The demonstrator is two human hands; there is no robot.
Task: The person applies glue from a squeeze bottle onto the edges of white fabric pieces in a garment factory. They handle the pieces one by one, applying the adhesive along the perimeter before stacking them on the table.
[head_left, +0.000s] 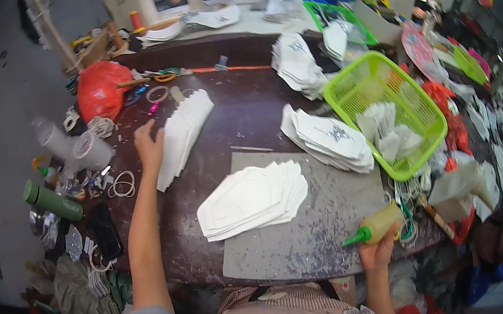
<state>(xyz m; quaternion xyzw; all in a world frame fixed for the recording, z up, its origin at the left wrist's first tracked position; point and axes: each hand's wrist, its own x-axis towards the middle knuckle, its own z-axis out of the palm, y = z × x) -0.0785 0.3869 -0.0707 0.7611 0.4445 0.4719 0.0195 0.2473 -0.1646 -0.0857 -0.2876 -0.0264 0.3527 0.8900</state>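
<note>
My right hand (378, 252) is wrapped round a squeeze bottle of yellowish contents (381, 222). The bottle lies tilted, its green nozzle pointing left above a worn grey board (267, 253). Farther left, my left hand (150, 148) reaches out with its fingers apart, beside a fanned stack of white cut pieces (186, 138); whether it touches them I cannot tell. A second fanned stack of white pieces (252, 201) lies partly on the board in front of me. To its right is a stack of white pieces with a dark star-like print (329, 138).
A green basket (434, 128) holding white pieces stands at the right. More printed pieces (295, 61) lie behind. A red plastic bag (102, 92), a tape roll (157, 94), a green bottle (51, 200) and a dark phone (104, 229) line the left side. Other people work at the far side and right.
</note>
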